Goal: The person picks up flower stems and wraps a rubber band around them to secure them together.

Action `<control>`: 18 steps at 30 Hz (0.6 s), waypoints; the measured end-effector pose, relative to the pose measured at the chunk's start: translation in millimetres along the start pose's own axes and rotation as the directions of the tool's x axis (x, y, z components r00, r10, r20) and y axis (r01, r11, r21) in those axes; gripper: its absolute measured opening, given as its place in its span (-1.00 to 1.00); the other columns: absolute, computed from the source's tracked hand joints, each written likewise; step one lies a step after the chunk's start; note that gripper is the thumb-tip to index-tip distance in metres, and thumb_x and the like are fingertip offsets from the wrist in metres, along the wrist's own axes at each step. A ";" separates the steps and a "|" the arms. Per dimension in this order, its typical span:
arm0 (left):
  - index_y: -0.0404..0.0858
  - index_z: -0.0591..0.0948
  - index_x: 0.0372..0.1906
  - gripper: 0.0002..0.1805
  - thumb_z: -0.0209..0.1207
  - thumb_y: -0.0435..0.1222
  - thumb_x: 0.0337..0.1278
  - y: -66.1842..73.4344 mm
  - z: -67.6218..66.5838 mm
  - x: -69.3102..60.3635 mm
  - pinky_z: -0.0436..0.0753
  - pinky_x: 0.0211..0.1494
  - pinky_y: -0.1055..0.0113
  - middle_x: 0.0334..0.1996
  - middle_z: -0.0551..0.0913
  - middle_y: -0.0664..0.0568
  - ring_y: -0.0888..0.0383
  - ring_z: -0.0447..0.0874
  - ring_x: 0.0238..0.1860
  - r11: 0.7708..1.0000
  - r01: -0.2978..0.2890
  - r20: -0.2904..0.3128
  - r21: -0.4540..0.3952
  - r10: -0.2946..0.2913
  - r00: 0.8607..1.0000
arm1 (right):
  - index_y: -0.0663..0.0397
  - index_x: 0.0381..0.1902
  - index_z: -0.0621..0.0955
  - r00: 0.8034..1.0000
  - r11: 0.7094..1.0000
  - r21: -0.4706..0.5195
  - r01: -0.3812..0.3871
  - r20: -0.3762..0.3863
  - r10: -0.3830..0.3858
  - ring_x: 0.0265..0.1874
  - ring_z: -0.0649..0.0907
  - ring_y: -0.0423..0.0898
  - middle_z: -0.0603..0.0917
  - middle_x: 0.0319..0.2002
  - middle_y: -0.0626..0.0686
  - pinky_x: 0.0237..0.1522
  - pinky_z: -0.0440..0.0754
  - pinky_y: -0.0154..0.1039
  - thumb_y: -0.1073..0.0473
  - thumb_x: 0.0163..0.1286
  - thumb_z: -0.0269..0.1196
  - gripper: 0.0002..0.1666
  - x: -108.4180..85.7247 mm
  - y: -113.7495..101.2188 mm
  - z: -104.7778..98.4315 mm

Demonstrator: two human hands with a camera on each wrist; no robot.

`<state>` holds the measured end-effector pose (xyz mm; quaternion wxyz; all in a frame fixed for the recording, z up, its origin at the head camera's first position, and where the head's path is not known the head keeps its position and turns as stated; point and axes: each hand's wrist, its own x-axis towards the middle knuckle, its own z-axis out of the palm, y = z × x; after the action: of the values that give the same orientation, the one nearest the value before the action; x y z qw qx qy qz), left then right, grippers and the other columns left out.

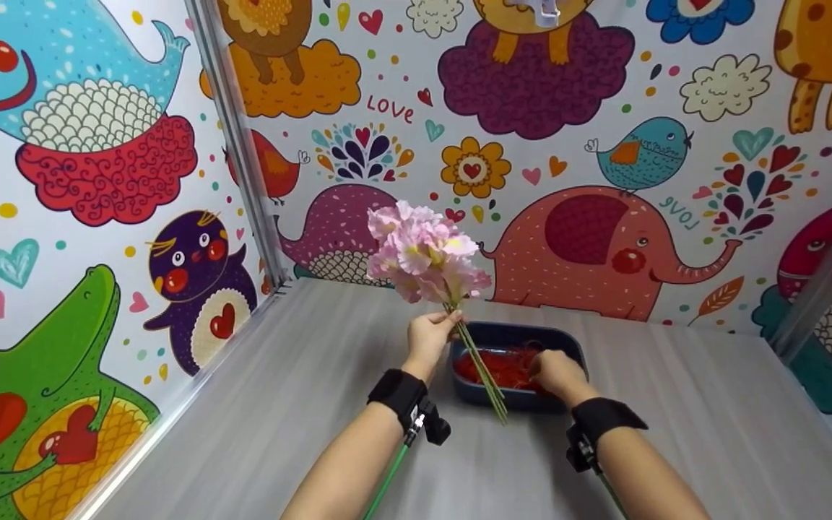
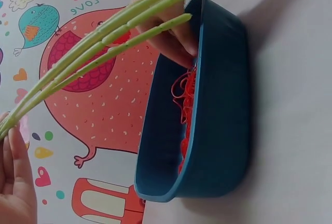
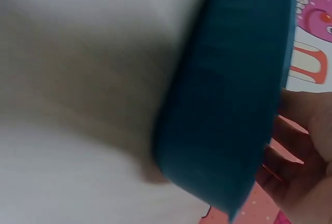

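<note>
My left hand (image 1: 430, 338) grips a bunch of pink artificial flowers (image 1: 423, 253) by their green stems (image 1: 484, 372), just below the blossoms. The blossoms point up and the cut ends hang down toward me, crossing in front of a dark blue box (image 1: 517, 406). In the left wrist view the stems (image 2: 104, 42) spread slightly beyond the thumb and fingers. My right hand (image 1: 559, 372) reaches over the box's right side, fingers bent down among thin red rubber bands (image 1: 506, 365). The box wall (image 3: 228, 89) hides its fingertips in the right wrist view, so whether they pinch a band is unclear.
The box stands on a grey wood-grain table (image 1: 300, 375). A wall with cartoon animals (image 1: 575, 245) closes off the back, and a similar printed panel (image 1: 98, 238) stands at the left. Green cables (image 1: 387, 480) run from the wrist cameras.
</note>
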<state>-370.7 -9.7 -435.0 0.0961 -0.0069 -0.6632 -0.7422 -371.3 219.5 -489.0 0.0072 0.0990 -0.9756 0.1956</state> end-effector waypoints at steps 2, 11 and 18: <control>-0.58 0.69 -0.21 -0.74 0.24 -0.38 0.21 0.8 -0.2 -0.2 0.69 -0.33 0.43 -0.37 0.76 -0.24 0.33 0.59 -0.57 1.000 0.008 0.000 0.001 -0.008 1.000 | 0.17 -0.28 0.75 1.000 1.000 -0.027 0.007 0.004 -0.007 -0.23 0.71 0.10 0.76 -0.26 0.13 -0.16 0.68 0.03 0.38 0.16 0.30 -0.83 2.5 -0.3 4.2; -0.59 0.68 -0.22 -0.75 0.25 -0.39 0.19 1.6 7.1 -1.1 0.72 -0.29 0.36 -0.37 0.75 -0.27 0.31 0.61 -0.54 1.000 -0.005 -0.001 -0.016 0.005 1.000 | 0.11 -0.45 0.73 0.999 0.989 -0.145 0.007 -0.039 -0.013 -0.42 0.67 0.03 0.75 -0.41 0.07 -0.29 0.62 0.02 0.46 0.10 0.22 -0.79 4.7 3.8 10.0; -0.60 0.68 -0.21 -0.75 0.25 -0.39 0.20 -0.8 8.5 -2.9 0.73 -0.30 0.35 -0.39 0.75 -0.27 0.30 0.62 -0.50 1.000 -0.020 0.006 -0.013 0.020 1.000 | 0.13 -0.45 0.72 0.996 0.984 -0.174 0.036 -0.075 -0.050 -0.42 0.69 0.06 0.74 -0.45 0.08 -0.22 0.63 0.10 0.42 0.15 0.26 -0.86 6.0 2.6 7.6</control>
<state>-368.9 -0.9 -435.2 0.1015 -0.0167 -0.6587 -0.7453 -377.5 217.8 -496.7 0.0583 0.1113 -0.9855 0.1141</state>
